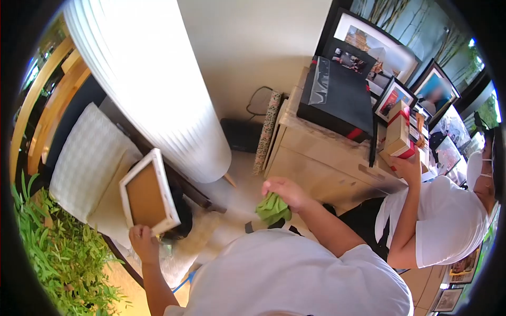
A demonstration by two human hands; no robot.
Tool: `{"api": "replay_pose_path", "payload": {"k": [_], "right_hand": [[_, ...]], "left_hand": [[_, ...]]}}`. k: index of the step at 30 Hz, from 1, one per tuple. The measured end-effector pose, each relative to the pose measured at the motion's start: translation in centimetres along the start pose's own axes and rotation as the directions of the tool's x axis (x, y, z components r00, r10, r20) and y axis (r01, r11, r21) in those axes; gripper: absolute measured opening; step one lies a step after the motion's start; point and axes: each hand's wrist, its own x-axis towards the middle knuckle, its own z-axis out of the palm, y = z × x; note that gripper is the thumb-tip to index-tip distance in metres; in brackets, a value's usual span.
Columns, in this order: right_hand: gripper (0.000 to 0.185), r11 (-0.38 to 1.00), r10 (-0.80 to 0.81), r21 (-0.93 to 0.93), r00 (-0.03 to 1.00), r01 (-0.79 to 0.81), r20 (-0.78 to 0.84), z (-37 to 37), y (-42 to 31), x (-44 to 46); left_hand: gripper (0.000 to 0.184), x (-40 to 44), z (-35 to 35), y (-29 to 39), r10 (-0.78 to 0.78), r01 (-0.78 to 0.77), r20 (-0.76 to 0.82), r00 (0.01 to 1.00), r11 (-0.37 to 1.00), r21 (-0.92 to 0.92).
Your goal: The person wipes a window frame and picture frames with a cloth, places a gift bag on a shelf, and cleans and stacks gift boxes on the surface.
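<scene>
My left hand [143, 243] grips the lower edge of a canvas frame [147, 194] with white borders and a brown inner panel. The frame is held tilted in front of a pale cushioned chair [92, 163]. Bunched in my right hand [287, 193] is a green cloth [273, 209], hanging in front of my body. My right fingers are curled over its top and partly hide it.
A tall white pleated lamp [158, 89] stands ahead. On the right, a wooden cabinet [321, 152] bears a black box [337, 97] and framed photos [395, 99]. Beside me a co-worker [448, 221] holds a gift box [398, 131]. Leafy plants [68, 253] grow at the left.
</scene>
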Motion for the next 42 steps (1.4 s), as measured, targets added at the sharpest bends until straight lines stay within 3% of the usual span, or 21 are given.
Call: {"api": "replay_pose_path", "payload": {"k": [2, 3, 4, 5, 7, 9, 12, 15, 16, 17, 19, 20, 23, 26, 29, 32, 33, 36, 38, 40, 42], "right_hand": [[0.024, 0.996, -0.076, 0.047, 0.997, 0.077, -0.023, -1.5, 1.2, -0.6], [0.023, 0.989, -0.146, -0.02, 0.987, 0.145, -0.073, -2.0, 1.8, -1.0], [0.022, 0.974, -0.217, -0.089, 0.971, 0.209, -0.098, -2.9, 2.4, -1.2], [0.021, 0.989, -0.054, 0.131, 0.993, 0.068, -0.103, -4.6, 4.2, -1.0], [0.02, 0.985, 0.046, 0.17, 0.963, 0.0, -0.267, -5.1, 4.8, -1.9], [0.021, 0.962, 0.058, 0.27, 0.939, 0.038, -0.34, -4.1, 4.3, -2.7], [0.02, 0.962, 0.137, 0.271, 0.911, -0.029, -0.39, -4.5, 4.3, -3.7], [0.02, 0.985, 0.029, 0.165, 0.893, 0.051, -0.45, -5.2, 3.3, -4.4], [0.02, 0.973, 0.032, 0.22, 0.899, 0.072, -0.436, -5.0, 2.4, -4.6], [0.02, 0.956, 0.027, 0.277, 0.91, 0.098, -0.414, -5.2, 1.7, -4.8], [0.022, 0.948, 0.028, 0.297, 0.898, 0.116, -0.439, -7.5, 1.4, -4.7], [0.022, 0.945, 0.03, 0.305, 0.899, 0.117, -0.436, -8.6, 1.3, -4.5], [0.022, 0.91, 0.047, 0.383, 0.878, 0.159, -0.476, -11.2, 0.1, -4.1], [0.023, 0.913, 0.039, 0.379, 0.894, 0.15, -0.447, -14.2, -0.6, -3.5], [0.024, 0.965, -0.083, 0.207, 0.94, 0.158, -0.331, -17.0, -2.3, -3.9], [0.026, 0.956, -0.127, 0.229, 0.963, 0.183, -0.238, -18.1, -4.9, -5.6], [0.026, 0.945, -0.174, 0.232, 0.954, 0.231, -0.243, -18.1, -5.9, -6.1], [0.031, 0.895, -0.343, 0.186, 0.891, 0.406, -0.297, -19.8, -6.9, -6.7], [0.033, 0.858, -0.369, 0.217, 0.853, 0.465, -0.37, -19.8, -7.9, -7.5], [0.037, 0.842, -0.384, 0.17, 0.791, 0.512, -0.477, -19.3, -8.9, -7.9], [0.04, 0.832, -0.43, 0.041, 0.688, 0.554, -0.584, -19.1, -8.9, -8.3]], "left_hand": [[0.022, -1.1, 1.4, -3.3, -0.073, 0.07, 0.031, 0.997, 0.994, 0.087], [0.025, -1.0, 1.6, -4.4, -0.132, 0.125, 0.046, 0.99, 0.984, 0.13], [0.028, -1.2, 2.2, -5.8, -0.089, 0.088, -0.002, 0.996, 0.982, 0.166], [0.028, -2.2, 3.2, -7.5, -0.149, 0.146, 0.004, 0.989, 0.973, 0.178], [0.022, -1.5, 4.0, -8.8, -0.175, 0.162, 0.026, 0.984, 0.95, 0.267], [0.017, -0.5, 5.1, -8.9, -0.296, 0.238, 0.142, 0.945, 0.914, 0.328], [0.018, -0.8, 8.6, -10.7, -0.335, 0.264, 0.177, 0.925, 0.904, 0.336], [0.03, -3.5, 12.9, -13.5, -0.354, 0.344, 0.248, 0.902, 0.935, 0.085], [0.031, -2.9, 12.6, -12.9, -0.398, 0.403, 0.292, 0.869, 0.914, 0.046], [0.034, -3.0, 12.5, -13.4, -0.292, 0.289, 0.252, 0.923, 0.956, 0.05], [0.044, -1.3, 11.3, -13.0, -0.36, 0.383, 0.368, 0.857, 0.924, 0.011], [0.048, 0.0, 10.5, -12.1, -0.421, 0.455, 0.425, 0.801, 0.89, 0.022], [0.067, 1.5, 10.6, -11.7, -0.493, 0.435, 0.455, 0.741, 0.869, 0.234], [0.057, 5.8, 9.9, -7.2, -0.515, 0.408, 0.388, 0.764, 0.852, 0.328], [0.045, 14.0, 9.4, -0.7, -0.338, 0.541, 0.758, 0.558, 0.841, -0.023], [0.039, 22.3, 8.0, 9.0, 0.021, 0.202, 0.702, 0.711, 0.952, -0.232], [0.038, 25.3, 7.4, 12.4, 0.104, 0.199, 0.673, 0.733, 0.912, -0.358], [0.04, 34.3, 8.8, 20.7, 0.452, 0.026, 0.422, 0.786, 0.658, -0.753], [0.041, 39.6, 10.1, 26.9, 0.484, 0.112, 0.31, 0.818, 0.395, -0.912], [0.041, 44.8, 12.2, 32.5, 0.568, 0.069, 0.162, 0.807, 0.182, -0.981], [0.045, 49.6, 15.6, 38.2, 0.557, 0.101, 0.113, 0.823, 0.053, -0.993]]}}
